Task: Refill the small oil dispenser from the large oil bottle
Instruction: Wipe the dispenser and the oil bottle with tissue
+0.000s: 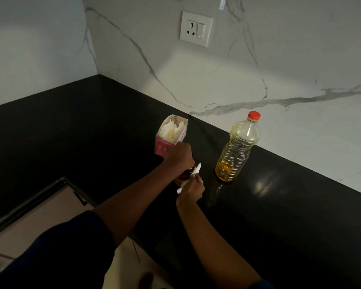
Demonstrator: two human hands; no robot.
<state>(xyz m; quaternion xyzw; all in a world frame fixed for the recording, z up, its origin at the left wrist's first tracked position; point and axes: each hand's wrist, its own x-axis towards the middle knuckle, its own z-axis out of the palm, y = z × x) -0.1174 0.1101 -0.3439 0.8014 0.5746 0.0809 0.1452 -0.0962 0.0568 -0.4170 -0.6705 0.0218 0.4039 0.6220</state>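
The large oil bottle (238,149) stands upright on the black counter (290,215), clear plastic with a red cap on and a little yellow oil at its bottom. Left of it, the small oil dispenser (184,175) is mostly hidden under my hands; only a dark glassy part shows. My left hand (180,154) grips the dispenser from above. My right hand (191,189) presses a white tissue (193,174) against the dispenser's right side.
A pink open box of white tissues (171,135) stands just behind my left hand. White marble walls meet at a corner, with a wall socket (196,28) above. The counter's front edge runs diagonally at lower left.
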